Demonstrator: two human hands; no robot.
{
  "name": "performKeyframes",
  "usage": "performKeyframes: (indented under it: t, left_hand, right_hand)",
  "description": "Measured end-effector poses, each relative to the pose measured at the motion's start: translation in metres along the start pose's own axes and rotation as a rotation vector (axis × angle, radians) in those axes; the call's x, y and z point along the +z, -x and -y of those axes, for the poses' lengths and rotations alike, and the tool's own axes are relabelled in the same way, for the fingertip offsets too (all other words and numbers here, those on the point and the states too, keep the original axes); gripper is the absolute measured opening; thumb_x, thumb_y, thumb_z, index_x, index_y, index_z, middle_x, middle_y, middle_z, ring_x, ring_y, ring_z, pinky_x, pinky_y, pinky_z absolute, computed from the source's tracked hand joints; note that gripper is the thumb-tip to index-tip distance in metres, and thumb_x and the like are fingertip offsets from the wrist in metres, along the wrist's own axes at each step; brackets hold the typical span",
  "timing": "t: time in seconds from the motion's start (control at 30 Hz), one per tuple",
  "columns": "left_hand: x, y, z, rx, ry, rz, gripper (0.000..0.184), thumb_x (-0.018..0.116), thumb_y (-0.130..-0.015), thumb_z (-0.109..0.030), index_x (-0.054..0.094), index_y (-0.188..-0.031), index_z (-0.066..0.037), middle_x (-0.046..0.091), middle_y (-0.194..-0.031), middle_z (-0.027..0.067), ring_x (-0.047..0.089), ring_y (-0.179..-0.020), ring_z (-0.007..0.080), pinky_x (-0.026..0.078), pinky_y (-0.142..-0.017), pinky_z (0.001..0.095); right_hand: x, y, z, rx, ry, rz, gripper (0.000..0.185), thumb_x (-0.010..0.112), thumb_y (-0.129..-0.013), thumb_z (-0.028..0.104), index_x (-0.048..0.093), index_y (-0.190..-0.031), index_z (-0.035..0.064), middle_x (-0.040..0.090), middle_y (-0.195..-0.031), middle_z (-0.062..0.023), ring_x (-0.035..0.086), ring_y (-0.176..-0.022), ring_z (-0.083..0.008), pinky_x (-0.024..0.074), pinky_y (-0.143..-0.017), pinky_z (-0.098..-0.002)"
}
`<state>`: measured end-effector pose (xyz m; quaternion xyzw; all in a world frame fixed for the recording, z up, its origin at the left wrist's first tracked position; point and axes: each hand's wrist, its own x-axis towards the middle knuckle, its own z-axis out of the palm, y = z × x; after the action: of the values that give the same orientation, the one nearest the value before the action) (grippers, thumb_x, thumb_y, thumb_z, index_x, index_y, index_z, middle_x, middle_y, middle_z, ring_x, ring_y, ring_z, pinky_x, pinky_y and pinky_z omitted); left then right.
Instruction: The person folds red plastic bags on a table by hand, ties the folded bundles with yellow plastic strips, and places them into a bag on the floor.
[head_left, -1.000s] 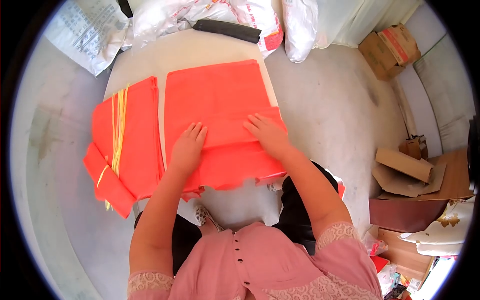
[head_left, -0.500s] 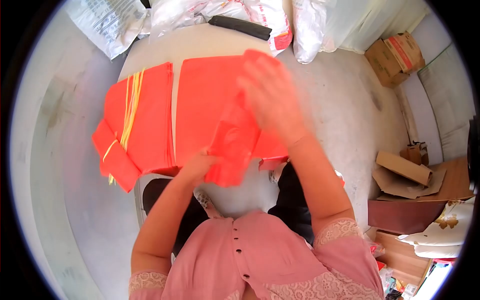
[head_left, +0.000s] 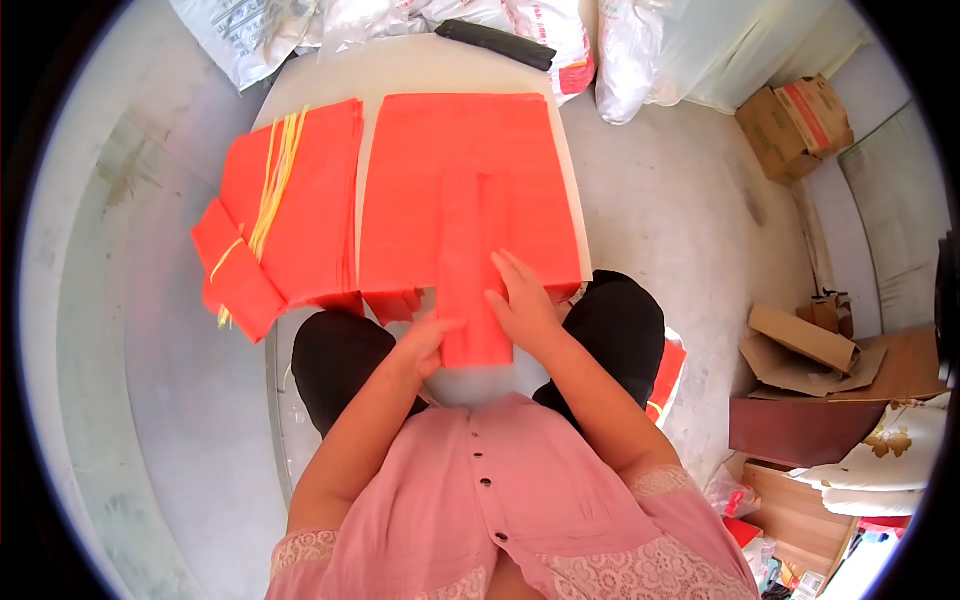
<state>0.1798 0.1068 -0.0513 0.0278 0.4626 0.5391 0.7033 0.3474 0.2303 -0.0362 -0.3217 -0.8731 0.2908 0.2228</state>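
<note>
A long folded strip of red plastic bags [head_left: 472,270] lies lengthwise over the near edge of a flat red stack [head_left: 410,150]. Its lower end sticks out toward my lap. My left hand [head_left: 428,342] pinches the strip's lower left edge, thumb on top and the other fingers partly hidden beneath. Along the right edge, my right hand [head_left: 522,305] holds the strip between thumb and fingers. To the left sits a second red stack [head_left: 320,190] with loose yellow ties [head_left: 278,190] across it. A folded red bundle [head_left: 238,275], bound with a yellow tie, rests on its near left corner.
The stacks lie on a pale table [head_left: 370,62]. A black roll [head_left: 495,44] is at its far edge, near white plastic sacks [head_left: 630,60]. Cardboard boxes [head_left: 795,125] stand at the far right, and flattened cardboard [head_left: 810,350] lies on a brown cabinet [head_left: 810,430].
My right hand has come down from the far upper right to the strip's right edge. The red plastic, loosely bunched before, now lies as a straight narrow strip. The view has shifted slightly.
</note>
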Motion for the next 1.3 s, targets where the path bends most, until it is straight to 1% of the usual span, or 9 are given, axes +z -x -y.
performKeyframes:
  t: [0.2, 0.3, 0.4, 0.6, 0.8, 0.9, 1.1, 1.2, 1.3]
  left_hand:
    - [0.000, 0.008, 0.013, 0.112, 0.017, 0.011, 0.052, 0.062, -0.102, -0.008, 0.047, -0.151, -0.003, 0.060, -0.146, 0.0132, 0.062, -0.130, 0.0271, 0.053, -0.110, 0.0445]
    - [0.001, 0.010, 0.015, 0.106, 0.008, 0.006, 0.054, 0.064, -0.102, -0.010, 0.046, -0.152, -0.003, 0.058, -0.147, 0.0126, 0.061, -0.131, 0.0260, 0.052, -0.110, 0.0432]
    - [0.001, 0.010, 0.016, 0.122, -0.006, 0.031, 0.055, 0.066, -0.102, -0.011, 0.045, -0.152, -0.004, 0.058, -0.149, 0.0123, 0.060, -0.133, 0.0259, 0.052, -0.111, 0.0435]
    - [0.000, 0.005, 0.019, 0.205, -0.027, 0.070, 0.054, 0.069, -0.101, -0.013, 0.049, -0.150, -0.003, 0.060, -0.144, 0.0104, 0.060, -0.130, 0.0228, 0.051, -0.108, 0.0403]
    - [-0.008, -0.006, 0.027, 0.219, -0.037, 0.045, 0.056, 0.070, -0.098, -0.004, 0.048, -0.150, -0.003, 0.060, -0.147, 0.0106, 0.060, -0.131, 0.0241, 0.049, -0.112, 0.0408]
    - [-0.008, -0.006, 0.031, 0.257, -0.086, 0.026, 0.052, 0.069, -0.097, -0.004, 0.052, -0.146, -0.001, 0.062, -0.141, 0.0094, 0.060, -0.126, 0.0214, 0.048, -0.108, 0.0373]
    - [0.005, 0.002, 0.024, 0.213, -0.099, -0.058, 0.054, 0.066, -0.094, 0.006, 0.051, -0.146, -0.001, 0.063, -0.141, 0.0113, 0.062, -0.126, 0.0223, 0.051, -0.108, 0.0390]
    - [0.002, 0.000, 0.027, 0.216, -0.106, -0.057, 0.054, 0.065, -0.094, 0.007, 0.051, -0.146, -0.001, 0.063, -0.140, 0.0115, 0.062, -0.126, 0.0228, 0.051, -0.108, 0.0391]
    - [0.002, -0.003, 0.030, 0.226, -0.109, -0.073, 0.054, 0.065, -0.094, 0.008, 0.051, -0.146, 0.000, 0.063, -0.140, 0.0121, 0.062, -0.126, 0.0238, 0.050, -0.108, 0.0396]
  right_hand:
    - [0.010, -0.015, 0.004, 0.135, -0.024, -0.073, 0.072, 0.071, -0.096, 0.021, 0.040, -0.157, -0.0005, 0.060, -0.144, -0.0187, 0.059, -0.126, -0.0350, 0.0479, -0.107, -0.0449]
    - [0.008, -0.024, 0.010, 0.252, -0.209, -0.018, 0.076, 0.072, -0.096, 0.021, 0.036, -0.160, 0.0009, 0.063, -0.138, -0.0175, 0.064, -0.116, -0.0328, 0.0515, -0.100, -0.0441]
    - [0.008, -0.033, 0.017, 0.294, -0.173, 0.033, 0.078, 0.070, -0.097, 0.022, 0.032, -0.162, 0.0027, 0.064, -0.133, -0.0194, 0.067, -0.109, -0.0345, 0.0536, -0.094, -0.0449]
    - [0.026, -0.047, 0.019, 0.123, 0.139, 0.008, 0.072, 0.062, -0.103, 0.021, 0.027, -0.164, 0.0071, 0.062, -0.128, -0.0245, 0.065, -0.107, -0.0420, 0.0541, -0.090, -0.0499]
    - [0.035, -0.049, 0.029, 0.182, 0.301, 0.173, 0.067, 0.059, -0.105, 0.022, 0.028, -0.164, 0.0155, 0.057, -0.132, -0.0228, 0.065, -0.105, -0.0427, 0.0543, -0.086, -0.0536]
    - [0.025, -0.052, 0.037, 0.255, 0.281, 0.245, 0.061, 0.061, -0.103, 0.020, 0.039, -0.161, 0.0173, 0.056, -0.135, -0.0203, 0.064, -0.110, -0.0402, 0.0549, -0.088, -0.0502]
    - [0.025, -0.050, 0.016, -0.104, 0.383, -0.096, 0.049, 0.068, -0.098, 0.018, 0.060, -0.147, 0.0149, 0.051, -0.149, -0.0194, 0.048, -0.137, -0.0388, 0.0414, -0.113, -0.0505]
    - [0.029, -0.062, 0.001, -0.129, 0.345, -0.047, 0.051, 0.068, -0.097, 0.018, 0.058, -0.147, 0.0123, 0.044, -0.157, -0.0210, 0.041, -0.144, -0.0411, 0.0341, -0.118, -0.0538]
    - [0.027, -0.081, 0.000, 0.018, 0.251, 0.009, 0.052, 0.066, -0.098, 0.018, 0.057, -0.148, 0.0098, 0.039, -0.162, -0.0217, 0.039, -0.146, -0.0414, 0.0331, -0.118, -0.0550]
